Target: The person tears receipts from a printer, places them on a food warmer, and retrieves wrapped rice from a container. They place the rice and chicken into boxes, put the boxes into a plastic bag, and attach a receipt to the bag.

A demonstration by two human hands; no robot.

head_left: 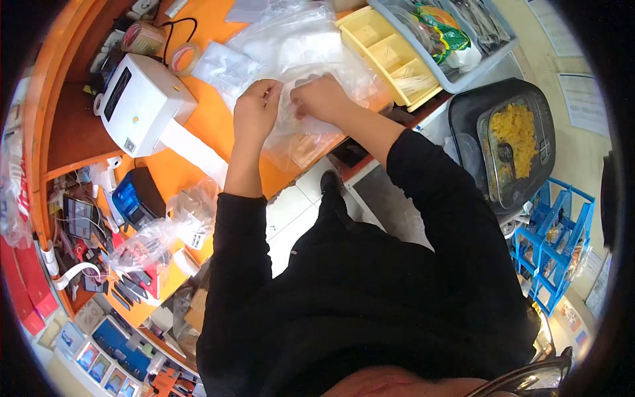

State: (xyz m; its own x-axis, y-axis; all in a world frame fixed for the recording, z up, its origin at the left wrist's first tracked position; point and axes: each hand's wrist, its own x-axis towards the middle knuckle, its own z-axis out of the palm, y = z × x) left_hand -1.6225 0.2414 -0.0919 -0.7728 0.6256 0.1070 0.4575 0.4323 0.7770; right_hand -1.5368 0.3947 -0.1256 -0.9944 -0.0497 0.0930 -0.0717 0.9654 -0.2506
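Observation:
A clear plastic bag (288,122) lies on the orange table under and between my hands. My left hand (256,112) is closed, with thumb and fingers pinched at the plastic's left side. Opposite it, my right hand (321,99) is curled with fingertips pressed together on the same bag. The two hands are a short distance apart. Beyond them spreads a heap of more clear plastic bags (297,40), and their overlapping folds hide where one bag ends and another starts.
Left of my hands stands a white label printer (145,102) with a paper strip coming out. A tape roll (184,58) sits behind it. To the right are a yellow divided tray (377,40), a grey bin (453,86) and a black pan (473,106) holding yellow food.

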